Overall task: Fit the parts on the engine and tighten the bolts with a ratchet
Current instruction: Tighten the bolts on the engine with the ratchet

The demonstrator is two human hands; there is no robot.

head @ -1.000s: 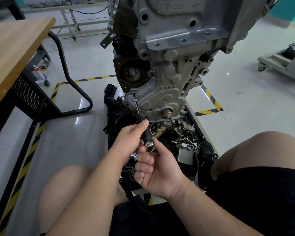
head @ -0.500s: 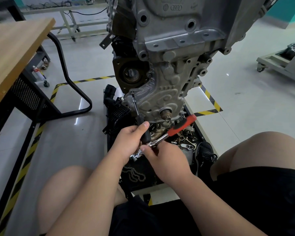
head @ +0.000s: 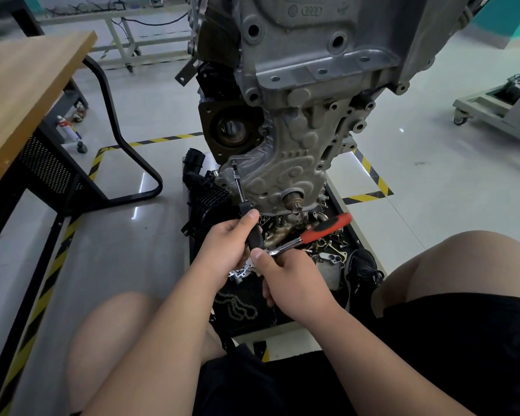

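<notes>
Floor tray under engine; left grip clasps extension bar, right grip holds ratchet.

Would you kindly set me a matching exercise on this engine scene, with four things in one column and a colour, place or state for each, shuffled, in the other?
Things:
1. ratchet
2. left hand
3. chain
4. tabletop

Descriptions:
A. wooden, at the far left of the view
B. lies loose in the black tray
C. red-and-black grip, head end held by the right hand
D. grips the black tool handle

Pairs: 1-C, 2-D, 3-B, 4-A.
</notes>
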